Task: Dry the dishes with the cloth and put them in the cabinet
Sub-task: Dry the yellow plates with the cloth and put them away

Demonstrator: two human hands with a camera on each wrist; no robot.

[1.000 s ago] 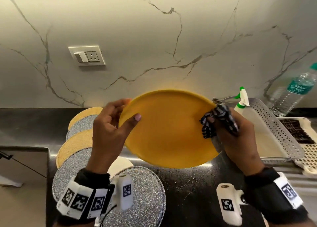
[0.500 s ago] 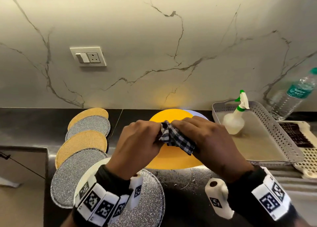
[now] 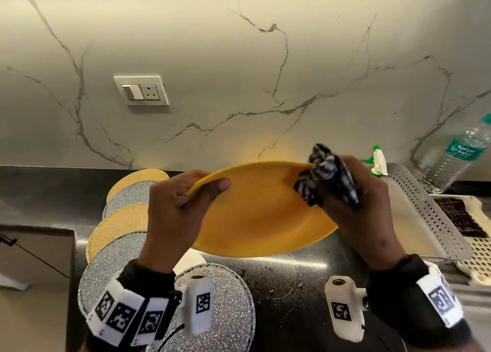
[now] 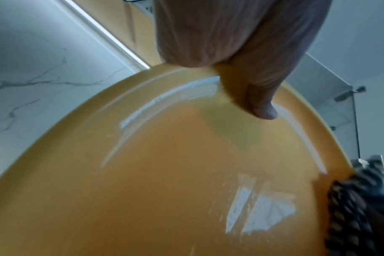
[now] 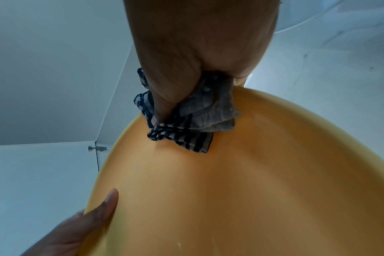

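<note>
Head view: the left hand (image 3: pixel 175 213) pinched the left rim of the plate (image 3: pixel 260 219), thumb on its upper face, holding it tilted in the air above the counter (image 3: pixel 292 280). The right hand (image 3: pixel 356 208) clutched the cloth (image 3: pixel 326 176) bunched against the right rim. With only a rim pinch on a plate that was probably damp, a hard wipe could have twisted it loose onto the counter. Half a second earlier the plate lay flat on the counter with both hands on the cloth above it; now it was lifted again.

Left wrist view: the thumb (image 4: pixel 258 104) pressed inside the plate's (image 4: pixel 164 181) rim. Pale glare streaks crossed the face; whether they were water I could not tell, so wet patches might have been missed.

Right wrist view: the cloth (image 5: pixel 193 121) was squeezed between the fingers and the plate (image 5: pixel 252 190) edge, bunched small, so it covered little surface. The cabinet was not in view.
</note>
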